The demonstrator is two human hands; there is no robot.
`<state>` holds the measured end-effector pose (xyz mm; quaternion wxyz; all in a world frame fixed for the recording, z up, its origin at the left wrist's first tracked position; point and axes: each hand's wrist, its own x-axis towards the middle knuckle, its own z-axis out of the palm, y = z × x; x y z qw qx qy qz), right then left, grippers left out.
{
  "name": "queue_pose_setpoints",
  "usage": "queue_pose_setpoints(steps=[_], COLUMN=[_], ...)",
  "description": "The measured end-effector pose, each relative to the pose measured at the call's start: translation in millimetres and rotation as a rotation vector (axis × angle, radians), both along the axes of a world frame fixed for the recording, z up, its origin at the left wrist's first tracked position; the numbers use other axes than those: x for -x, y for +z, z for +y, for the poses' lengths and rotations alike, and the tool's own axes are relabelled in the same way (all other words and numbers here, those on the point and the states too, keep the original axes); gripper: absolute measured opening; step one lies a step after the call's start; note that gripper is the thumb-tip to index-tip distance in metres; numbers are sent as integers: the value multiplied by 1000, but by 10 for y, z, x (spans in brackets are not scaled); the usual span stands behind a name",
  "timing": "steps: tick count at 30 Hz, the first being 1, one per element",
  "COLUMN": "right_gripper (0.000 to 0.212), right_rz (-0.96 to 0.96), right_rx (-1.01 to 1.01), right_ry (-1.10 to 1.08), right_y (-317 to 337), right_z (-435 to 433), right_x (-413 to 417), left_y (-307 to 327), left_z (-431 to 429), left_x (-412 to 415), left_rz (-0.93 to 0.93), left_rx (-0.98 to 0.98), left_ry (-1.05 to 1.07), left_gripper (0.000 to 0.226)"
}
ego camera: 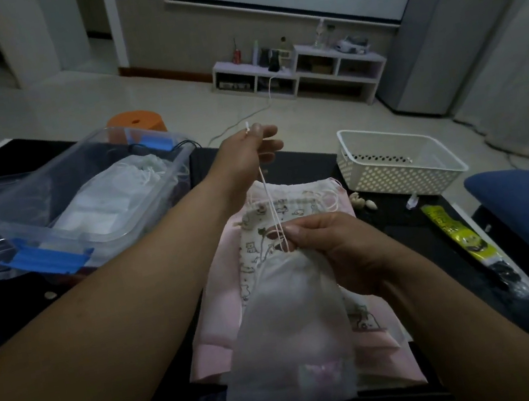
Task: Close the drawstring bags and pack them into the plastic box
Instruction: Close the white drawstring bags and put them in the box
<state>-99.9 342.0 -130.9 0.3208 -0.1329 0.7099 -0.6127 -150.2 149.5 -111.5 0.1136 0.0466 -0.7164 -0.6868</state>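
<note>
**Cinching white bag, cord taut — watch the neck grip**

Left hand [256, 144] is up and away from me, fingers pinched on the end of the drawstring [270, 199]; the little plastic tip pokes out above my thumb. Right hand [328, 252] is clenched around the gathered neck of the white drawstring bag [287, 328], cord running straight between the two hands. Bag hangs from that grip over the stack of flat bags [296, 211] (pink ones, one with a cartoon print) on the dark table [410, 232].

Plastic box [89, 197] sits to my left, lid off, with closed white bags already inside. It's near, just past my left forearm.

Judgement: mid-cinch, mouth looks mostly gathered but can't tell if fully shut, my fingers cover it.

Risks from here:
- Cord slips through the left pinch. It's thin and slick-looking, so I'd lose tension and the mouth would relax.
- Right grip too tight on the neck: fabric bunches unevenly and the cord jams instead of sliding.
- Pulling one strand only: lopsided close, may reopen in the box.
- Loose loops from the stack sit right under the held bag, so they could snag and drag a flat bag along when I swing left.
- White basket [399, 161] to the right is not the target, don't drop there.
</note>
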Motion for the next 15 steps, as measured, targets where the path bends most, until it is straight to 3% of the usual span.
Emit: queue_pose_setpoints(steps=[10, 15], right_gripper=[27, 22], right_rz=[239, 274], right_rx=[-185, -214], right_ry=[129, -111], right_y=[-6, -66], right_z=[-282, -106], right_x=[-75, 59], left_y=[63, -100], left_z=[183, 182], left_x=[-129, -333], left_rz=[-7, -264], left_rx=[133, 305], left_ry=[-170, -149], left_gripper=[49, 104])
